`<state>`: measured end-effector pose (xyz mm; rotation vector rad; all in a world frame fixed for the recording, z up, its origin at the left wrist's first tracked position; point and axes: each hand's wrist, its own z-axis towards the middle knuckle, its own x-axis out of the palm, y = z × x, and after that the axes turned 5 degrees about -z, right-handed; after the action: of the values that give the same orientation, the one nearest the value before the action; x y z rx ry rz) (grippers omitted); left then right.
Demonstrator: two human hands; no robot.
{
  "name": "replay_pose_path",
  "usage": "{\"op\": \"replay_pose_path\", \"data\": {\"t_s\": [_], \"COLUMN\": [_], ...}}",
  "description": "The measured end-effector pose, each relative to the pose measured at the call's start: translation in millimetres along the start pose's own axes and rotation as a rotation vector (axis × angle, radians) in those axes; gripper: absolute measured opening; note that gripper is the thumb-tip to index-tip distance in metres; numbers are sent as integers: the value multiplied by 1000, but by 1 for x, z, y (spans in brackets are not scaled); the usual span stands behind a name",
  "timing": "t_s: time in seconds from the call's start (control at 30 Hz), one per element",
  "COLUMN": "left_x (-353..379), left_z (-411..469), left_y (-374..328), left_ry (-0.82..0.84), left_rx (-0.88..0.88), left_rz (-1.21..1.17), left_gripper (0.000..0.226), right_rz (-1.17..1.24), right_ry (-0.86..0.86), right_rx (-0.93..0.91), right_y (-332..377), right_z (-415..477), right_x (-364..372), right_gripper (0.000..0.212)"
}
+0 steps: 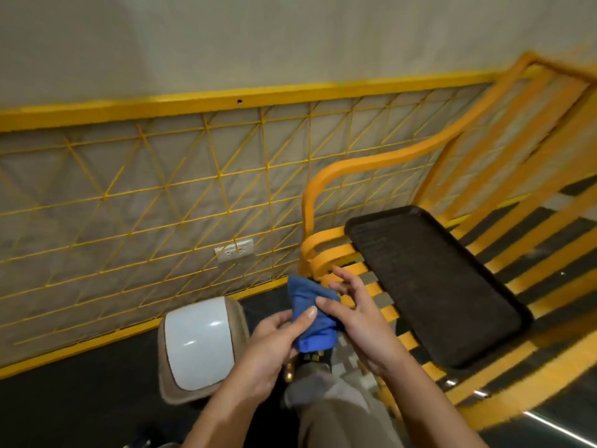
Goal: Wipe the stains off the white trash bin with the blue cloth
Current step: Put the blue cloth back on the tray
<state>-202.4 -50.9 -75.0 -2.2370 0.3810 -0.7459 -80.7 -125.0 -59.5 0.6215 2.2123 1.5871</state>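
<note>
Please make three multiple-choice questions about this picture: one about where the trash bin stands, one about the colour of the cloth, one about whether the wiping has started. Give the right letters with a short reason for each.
1. Where is the white trash bin relative to the hands?
A. On the black tray
B. On the dark floor, to the left of the hands
C. On the bench seat

2. What colour is the cloth?
A. Blue
B. Red
C. White

3. What is the state of the cloth?
A. Pressed on the bin lid
B. Lying on the floor
C. Held between both hands, apart from the bin

Answers:
1 B: the bin stands on the floor before the yellow railing, left of the left hand.
2 A: the bunched fabric is plainly blue.
3 C: the left hand and the right hand grip it in the air; it does not touch the bin.
</note>
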Motion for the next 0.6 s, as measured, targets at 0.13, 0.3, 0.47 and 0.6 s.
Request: {"op": "replay_pose_path", "data": {"t_s": [0.13, 0.3, 0.47, 0.6], "left_x": [51, 119, 190, 233], "left_z": [6, 30, 63, 99], "left_y": [-7, 2, 19, 33], "left_ry": [109, 169, 114, 62], "left_rx": [-37, -95, -106, -63], "left_rz": [19, -21, 80, 227], "left_gripper": [38, 24, 11, 15], "right_rz": [-137, -327, -565, -667], "right_ry": [-20, -171, -454, -613], "right_rx": [-64, -66, -49, -5], "right_y": [27, 41, 42, 38], "right_z": [-24, -40, -46, -47], "right_x": [-56, -130, -211, -257], "right_gripper": [42, 28, 31, 37]}}
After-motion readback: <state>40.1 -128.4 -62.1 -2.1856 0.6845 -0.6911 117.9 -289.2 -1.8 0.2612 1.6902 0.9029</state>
